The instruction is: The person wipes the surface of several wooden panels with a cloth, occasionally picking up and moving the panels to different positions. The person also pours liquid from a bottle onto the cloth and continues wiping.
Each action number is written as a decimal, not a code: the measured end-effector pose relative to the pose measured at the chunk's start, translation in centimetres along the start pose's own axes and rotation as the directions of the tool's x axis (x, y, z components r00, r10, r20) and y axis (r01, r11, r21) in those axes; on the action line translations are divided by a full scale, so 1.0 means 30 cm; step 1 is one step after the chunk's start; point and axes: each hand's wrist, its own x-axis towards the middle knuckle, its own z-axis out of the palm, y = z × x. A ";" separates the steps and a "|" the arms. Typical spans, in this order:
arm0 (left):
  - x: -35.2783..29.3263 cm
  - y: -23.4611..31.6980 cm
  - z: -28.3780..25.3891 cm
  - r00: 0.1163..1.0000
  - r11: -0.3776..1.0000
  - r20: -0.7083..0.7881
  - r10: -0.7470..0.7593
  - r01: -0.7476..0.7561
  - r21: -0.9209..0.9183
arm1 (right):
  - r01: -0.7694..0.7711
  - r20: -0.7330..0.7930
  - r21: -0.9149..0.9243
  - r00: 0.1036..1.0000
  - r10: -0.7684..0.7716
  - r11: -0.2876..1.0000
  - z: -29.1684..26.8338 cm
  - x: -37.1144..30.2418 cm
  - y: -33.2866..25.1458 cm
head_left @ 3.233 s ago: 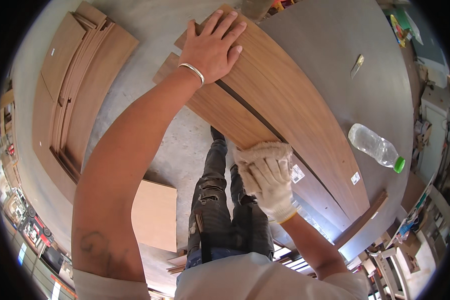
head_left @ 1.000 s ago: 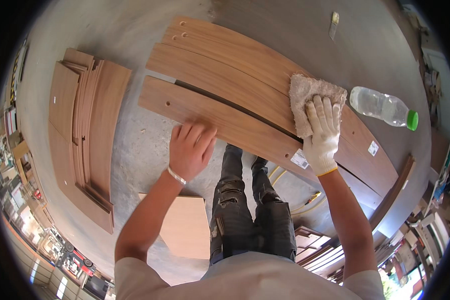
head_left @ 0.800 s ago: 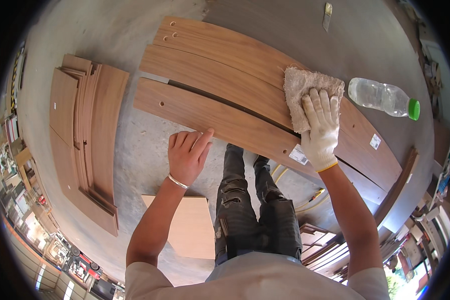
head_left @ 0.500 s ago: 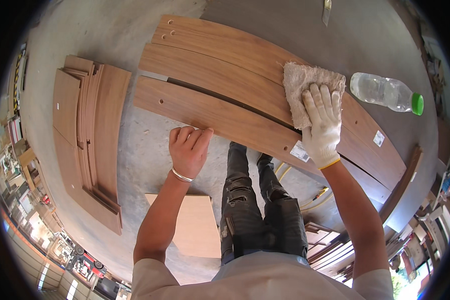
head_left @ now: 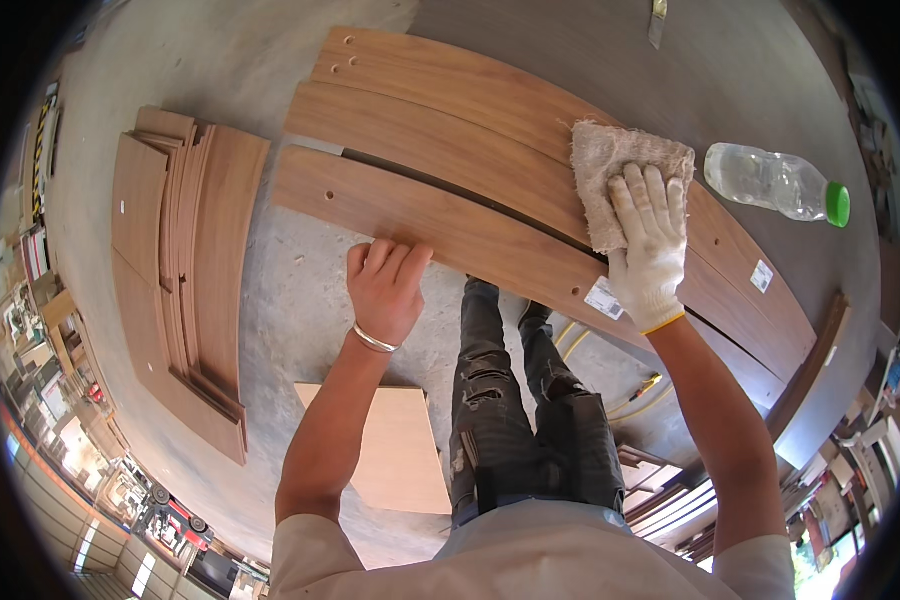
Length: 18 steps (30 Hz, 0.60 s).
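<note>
Three long brown wooden boards with curved edges lie side by side before me: a far board (head_left: 450, 65), a middle board (head_left: 440, 145) and a near board (head_left: 410, 210). My bare left hand (head_left: 387, 290), a bracelet at its wrist, has its fingers curled against the near board's front edge; their tips are partly hidden. A white knitted glove covers my right hand (head_left: 652, 240). It presses a folded beige rag (head_left: 598, 190) onto the boards, fingers stretched close together over the cloth. Just right of the rag, a clear plastic bottle (head_left: 770, 182) with a green cap lies on its side.
Stacked brown panels (head_left: 220, 260) stand on the floor to the left. A pale board (head_left: 395, 450) lies beside my legs. Below the boards runs a yellow cord (head_left: 640, 400). A dark wooden strip (head_left: 805, 375) is at the right end.
My left hand has edged slightly up toward the near board's front edge. The right hand and rag stay at nearly the same place on the boards; the whole view has shifted a little.
</note>
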 end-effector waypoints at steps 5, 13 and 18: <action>-0.057 -0.019 0.025 0.999 0.998 0.011 -0.047 0.047 -0.042 | 0.008 -0.003 -0.006 1.000 -0.008 1.000 0.003 0.004 -0.004; -0.059 0.020 0.043 0.990 0.992 -0.089 -0.111 0.105 -0.070 | 0.024 -0.022 -0.021 0.999 -0.024 1.000 0.011 0.002 -0.003; -0.048 0.004 0.042 0.990 0.997 -0.124 -0.064 0.057 -0.055 | 0.025 -0.019 -0.035 0.999 -0.026 0.999 0.011 0.004 -0.005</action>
